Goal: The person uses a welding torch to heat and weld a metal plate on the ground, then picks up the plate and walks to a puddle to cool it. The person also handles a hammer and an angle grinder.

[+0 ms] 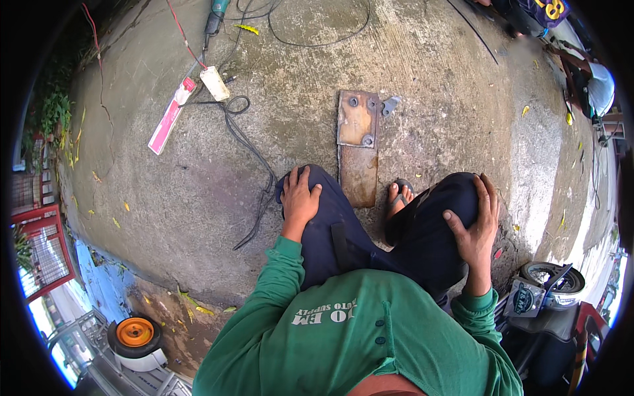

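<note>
While the person crouches over a rough concrete slab, both hands rest on the knees of dark trousers, apparently as props for the squat rather than to grasp anything. Largest of the loose things is the rusty steel plate, lying flat on the concrete just ahead of the knees; its far half carries bolts and a small grey bracket at the right corner, and its near end reaches between the legs, beside a sandalled foot. A black power cable snakes from the top of the view down past the left knee, well clear of the plate, leading up towards a teal power tool at the far edge. Beside the cable lies a pink-and-white flat strip and a small white block. The left hand lies spread over the left knee, fingers relaxed, gripping nothing. The right hand cups the right knee the same way, loose and empty.
</note>
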Motion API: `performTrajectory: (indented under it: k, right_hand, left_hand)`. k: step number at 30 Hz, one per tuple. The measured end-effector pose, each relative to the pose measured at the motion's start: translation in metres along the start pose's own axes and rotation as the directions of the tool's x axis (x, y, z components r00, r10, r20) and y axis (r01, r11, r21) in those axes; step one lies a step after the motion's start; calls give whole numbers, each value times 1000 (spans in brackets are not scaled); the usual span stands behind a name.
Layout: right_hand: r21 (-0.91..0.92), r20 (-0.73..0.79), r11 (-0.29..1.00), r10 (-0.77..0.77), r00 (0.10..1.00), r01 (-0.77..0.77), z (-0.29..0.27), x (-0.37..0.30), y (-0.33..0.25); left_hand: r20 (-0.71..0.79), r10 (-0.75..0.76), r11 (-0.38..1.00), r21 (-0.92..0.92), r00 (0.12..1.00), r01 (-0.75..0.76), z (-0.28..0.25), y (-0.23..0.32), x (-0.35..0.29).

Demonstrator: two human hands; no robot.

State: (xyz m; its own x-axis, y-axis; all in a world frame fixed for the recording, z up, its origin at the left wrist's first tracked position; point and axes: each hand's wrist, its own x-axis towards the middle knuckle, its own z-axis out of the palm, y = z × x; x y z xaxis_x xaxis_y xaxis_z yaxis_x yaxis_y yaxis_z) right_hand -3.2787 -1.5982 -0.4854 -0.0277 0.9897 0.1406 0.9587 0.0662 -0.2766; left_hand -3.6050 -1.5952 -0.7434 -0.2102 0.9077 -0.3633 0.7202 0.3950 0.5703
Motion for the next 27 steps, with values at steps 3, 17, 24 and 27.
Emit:
performTrajectory:
  k: [3,17,24,27]
  right_hand:
    - [-37,24,999,-16,1000,17,-2,7,-10]
    - [-39,282,928,-346,895,371,8,75,-32]
    - [-49,720,946,-189,668,320,-16,115,-29]
    - [-79,778,969,-88,622,236,-40,110,-35]
  left_hand:
    - [-127,68,979,-181,990,-90,9,-28,5]
    - [212,-232,848,522,949,91,-28,45,-3]
    - [368,-331,860,496,869,118,-85,102,-75]
    - [442,-350,858,505,826,93,-87,101,-118]
